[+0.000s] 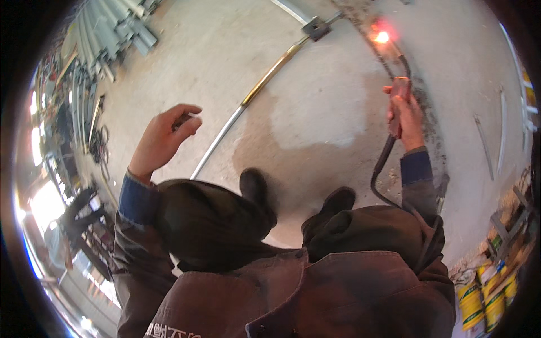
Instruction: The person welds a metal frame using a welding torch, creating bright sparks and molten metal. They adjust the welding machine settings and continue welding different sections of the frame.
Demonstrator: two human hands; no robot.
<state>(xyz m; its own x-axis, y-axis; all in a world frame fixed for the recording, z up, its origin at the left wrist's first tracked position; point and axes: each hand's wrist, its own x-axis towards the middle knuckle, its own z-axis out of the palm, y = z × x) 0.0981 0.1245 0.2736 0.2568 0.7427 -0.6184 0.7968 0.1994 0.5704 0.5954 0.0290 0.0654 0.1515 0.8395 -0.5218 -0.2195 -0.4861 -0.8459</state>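
My right hand (411,120) is wrapped round the reddish handle of a welding torch (400,110). A bright glow (382,37) shines at the tip of its dark curved neck, above a thin dark line on the floor. The torch's black cable (382,160) hangs from the handle and curves back by my right knee. My left hand (166,138) is raised over my left knee, fingers bent and thumb apart, with nothing visible in it. Between my hands a long metal tube (270,74), partly gold-coloured, slants across the floor to a square metal block (316,28).
Many grey metal profiles (115,34) are piled at the far left. Thin rods (486,147) lie at the right. Yellow bags (472,304) and wood scraps (507,228) sit at the lower right. Beneath me the concrete floor (315,112) carries a pale patch.
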